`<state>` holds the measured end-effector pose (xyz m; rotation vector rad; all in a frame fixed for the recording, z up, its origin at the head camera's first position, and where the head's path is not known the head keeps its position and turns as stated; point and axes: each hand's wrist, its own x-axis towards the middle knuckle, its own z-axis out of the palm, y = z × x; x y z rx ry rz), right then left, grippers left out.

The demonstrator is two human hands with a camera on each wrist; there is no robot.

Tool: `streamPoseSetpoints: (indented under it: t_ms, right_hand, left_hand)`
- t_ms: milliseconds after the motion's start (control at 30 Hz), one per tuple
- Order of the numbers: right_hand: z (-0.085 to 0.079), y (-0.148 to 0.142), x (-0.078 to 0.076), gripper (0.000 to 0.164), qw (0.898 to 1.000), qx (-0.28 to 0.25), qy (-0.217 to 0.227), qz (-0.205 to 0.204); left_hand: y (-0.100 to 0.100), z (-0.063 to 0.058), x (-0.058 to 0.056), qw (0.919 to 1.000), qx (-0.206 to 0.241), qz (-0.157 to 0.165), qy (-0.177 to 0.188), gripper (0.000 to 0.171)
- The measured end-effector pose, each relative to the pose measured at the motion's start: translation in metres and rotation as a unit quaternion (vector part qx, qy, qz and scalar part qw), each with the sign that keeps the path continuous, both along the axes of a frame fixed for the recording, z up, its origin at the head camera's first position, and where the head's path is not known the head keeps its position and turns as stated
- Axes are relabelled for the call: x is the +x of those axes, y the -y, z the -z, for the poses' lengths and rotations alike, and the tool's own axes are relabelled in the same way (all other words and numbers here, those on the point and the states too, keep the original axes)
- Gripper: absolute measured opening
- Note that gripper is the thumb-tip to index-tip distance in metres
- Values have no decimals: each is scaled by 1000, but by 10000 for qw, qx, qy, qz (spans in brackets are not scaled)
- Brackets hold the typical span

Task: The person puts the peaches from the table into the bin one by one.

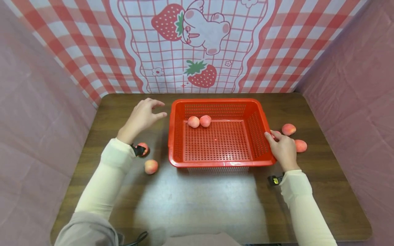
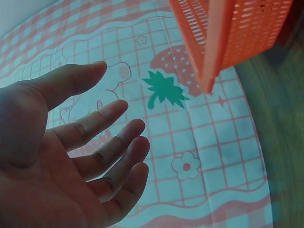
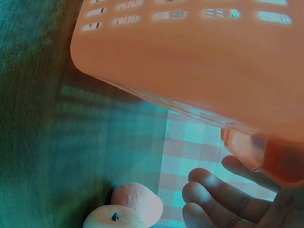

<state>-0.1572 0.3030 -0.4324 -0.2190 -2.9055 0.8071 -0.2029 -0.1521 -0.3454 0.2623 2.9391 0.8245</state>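
Note:
A red plastic basket point(image 1: 215, 163) stands on the table with two peaches point(image 1: 193, 122) inside, side by side near its back left. My right hand point(image 1: 284, 150) holds the basket's right rim, thumb over the top edge and a finger under it; the other fingers point(image 3: 204, 178) hang loosely bent outside the wall. Left of the basket, my left hand point(image 1: 141, 118) hovers apart from the rim. Its palm and spread, slightly bent fingers point(image 2: 111, 111) hold nothing in the left wrist view.
Beyond my right hand lie several peaches point(image 1: 288, 129), one partly hidden by the hand. Two more lie near my left forearm, a front one point(image 1: 151, 166) and one partly covered by the wrist strap. A checked strawberry cloth point(image 1: 191, 51) hangs behind the wooden table point(image 1: 332, 205).

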Motion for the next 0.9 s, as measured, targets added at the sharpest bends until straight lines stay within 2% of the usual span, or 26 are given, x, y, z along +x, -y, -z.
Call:
streamPoseSetpoints:
  t_ms: [333, 600, 733, 900]
  right_hand:
    - [1, 0, 1, 53, 10000, 10, 43, -4]
    - [1, 0, 3, 52, 10000, -2, 0, 77]
    - [0, 1, 2, 52, 10000, 2, 17, 58]
    - [0, 1, 1, 54, 9999, -51, 113, 18]
  left_hand:
    - [15, 11, 11, 10000, 18, -15, -21, 43]
    - [33, 26, 15, 9991, -93, -182, 360, 44]
    - [43, 35, 19, 9969, -219, -350, 663, 46]
    - [56, 47, 26, 9941, -344, -393, 951, 50]
